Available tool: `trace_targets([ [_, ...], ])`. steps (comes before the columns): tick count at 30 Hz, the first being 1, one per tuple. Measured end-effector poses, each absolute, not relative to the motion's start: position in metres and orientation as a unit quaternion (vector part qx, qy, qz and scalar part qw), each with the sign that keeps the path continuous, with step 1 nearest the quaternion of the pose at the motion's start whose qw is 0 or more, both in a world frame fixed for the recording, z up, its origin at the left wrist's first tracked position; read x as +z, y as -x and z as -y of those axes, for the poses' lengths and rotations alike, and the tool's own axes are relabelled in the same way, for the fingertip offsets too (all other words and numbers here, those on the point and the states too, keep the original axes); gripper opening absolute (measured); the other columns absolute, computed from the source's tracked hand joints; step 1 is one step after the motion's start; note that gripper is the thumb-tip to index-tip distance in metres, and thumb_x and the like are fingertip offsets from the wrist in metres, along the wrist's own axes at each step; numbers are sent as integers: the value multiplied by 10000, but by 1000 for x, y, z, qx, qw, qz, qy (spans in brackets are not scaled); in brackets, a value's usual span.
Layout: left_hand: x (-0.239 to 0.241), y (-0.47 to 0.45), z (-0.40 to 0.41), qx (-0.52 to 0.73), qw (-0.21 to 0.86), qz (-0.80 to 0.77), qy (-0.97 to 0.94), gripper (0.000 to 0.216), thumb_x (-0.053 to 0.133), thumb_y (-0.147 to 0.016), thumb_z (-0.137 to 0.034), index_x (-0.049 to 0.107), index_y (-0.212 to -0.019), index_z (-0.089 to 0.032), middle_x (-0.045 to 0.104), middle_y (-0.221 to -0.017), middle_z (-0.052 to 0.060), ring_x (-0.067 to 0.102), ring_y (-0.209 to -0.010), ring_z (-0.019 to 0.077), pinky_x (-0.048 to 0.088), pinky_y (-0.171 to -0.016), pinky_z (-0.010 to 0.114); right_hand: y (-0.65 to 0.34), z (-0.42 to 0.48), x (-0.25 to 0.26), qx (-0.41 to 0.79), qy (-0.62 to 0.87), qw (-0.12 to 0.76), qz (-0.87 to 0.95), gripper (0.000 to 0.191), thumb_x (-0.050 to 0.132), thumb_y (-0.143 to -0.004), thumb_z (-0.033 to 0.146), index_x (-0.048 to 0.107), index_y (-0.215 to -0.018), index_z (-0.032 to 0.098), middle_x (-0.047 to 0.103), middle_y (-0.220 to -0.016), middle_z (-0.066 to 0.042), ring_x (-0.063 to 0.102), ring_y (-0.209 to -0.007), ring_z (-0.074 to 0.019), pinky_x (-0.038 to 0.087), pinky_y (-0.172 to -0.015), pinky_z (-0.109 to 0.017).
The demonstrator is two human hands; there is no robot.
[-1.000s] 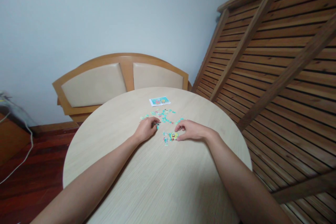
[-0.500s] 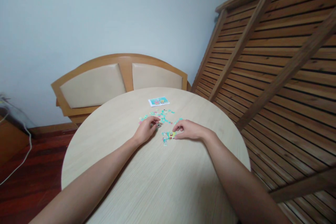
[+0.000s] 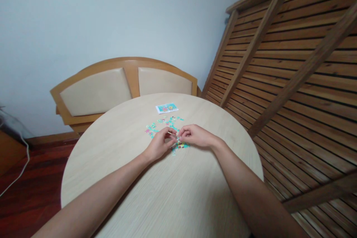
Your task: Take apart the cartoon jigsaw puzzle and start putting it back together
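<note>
My left hand [image 3: 161, 142] is pinched, its fingertips at a small pale jigsaw puzzle piece [image 3: 177, 139]. From the other side my right hand [image 3: 195, 135] closes its thumb and fingers on the same piece, so the fingertips almost meet. Just below them lies a small joined patch of puzzle [image 3: 182, 145], with yellow and teal print, partly covered by my right hand. A teal and white strip [image 3: 173, 151] sticks out from its lower left. Loose puzzle pieces [image 3: 152, 128], teal, pink and white, are scattered beyond my left hand.
A picture card [image 3: 166, 108] with a teal cartoon print lies behind the loose pieces on the round pale wooden table [image 3: 134, 193]. Beyond the table stands a padded wooden headboard [image 3: 131, 78]. A slatted wooden frame [image 3: 279, 74] leans along the right side.
My left hand has moved right, toward my right hand. My right hand has shifted slightly left and up from the patch's yellow part, and the fingertips have come together over the puzzle.
</note>
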State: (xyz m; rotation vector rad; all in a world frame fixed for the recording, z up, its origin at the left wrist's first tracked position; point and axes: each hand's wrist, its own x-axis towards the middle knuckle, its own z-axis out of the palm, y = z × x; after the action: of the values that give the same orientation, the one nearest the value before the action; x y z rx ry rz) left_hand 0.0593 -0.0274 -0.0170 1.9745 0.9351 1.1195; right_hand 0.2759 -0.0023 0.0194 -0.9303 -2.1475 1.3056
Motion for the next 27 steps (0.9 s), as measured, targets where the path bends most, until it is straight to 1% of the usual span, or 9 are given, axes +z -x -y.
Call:
trace_targets([
  [2,-13,-56,30,379,255,-354,-816,208,643,-866,-247,607,-1060,-184,676,-1021,70,651,-961,210,520,-890,356,-283,2,21,484,354,189,777,303,712,-784,378,681,-947,124,714,-783,-43,605,-682,-131,407,-604,-215],
  [4,-9,-52,33,322,203,-327,-865,193,603,-901,-237,622,-1089,-198,684,-1065,75,640,-1001,216,507,-917,361,-289,1,23,480,370,151,780,296,726,-759,371,691,-915,121,709,-756,-39,597,-662,-129,394,-583,-213],
  [6,-8,-51,34,278,171,-294,-898,203,563,-932,-233,631,-1121,-209,692,-1101,74,638,-1032,214,495,-949,362,-292,1,23,466,385,127,786,292,741,-730,367,709,-884,122,705,-743,-36,599,-662,-133,404,-586,-220],
  [9,-7,-50,33,236,135,-268,-924,212,531,-955,-222,649,-1131,-217,709,-1102,64,643,-1052,210,479,-984,363,-291,1,23,439,400,105,798,296,763,-695,378,735,-855,130,708,-741,-36,611,-679,-144,433,-608,-234],
  [15,-8,-49,31,215,112,-253,-937,238,498,-970,-188,706,-1085,-208,717,-1127,70,657,-1056,199,493,-975,343,-286,1,21,423,413,84,802,266,757,-674,358,743,-823,137,704,-718,-28,605,-671,-147,424,-581,-234],
  [18,-8,-48,31,209,109,-255,-938,253,498,-966,-181,716,-1091,-210,720,-1137,69,662,-1053,198,498,-973,339,-285,2,20,422,415,80,802,260,754,-673,360,744,-821,146,705,-720,-21,608,-669,-148,421,-578,-233],
  [27,-5,-45,31,204,132,-249,-937,282,482,-971,-197,717,-1123,-230,717,-1179,57,668,-1072,188,497,-976,311,-276,7,21,366,412,71,832,212,727,-704,309,749,-832,142,716,-746,-23,599,-665,-140,413,-586,-223],
])
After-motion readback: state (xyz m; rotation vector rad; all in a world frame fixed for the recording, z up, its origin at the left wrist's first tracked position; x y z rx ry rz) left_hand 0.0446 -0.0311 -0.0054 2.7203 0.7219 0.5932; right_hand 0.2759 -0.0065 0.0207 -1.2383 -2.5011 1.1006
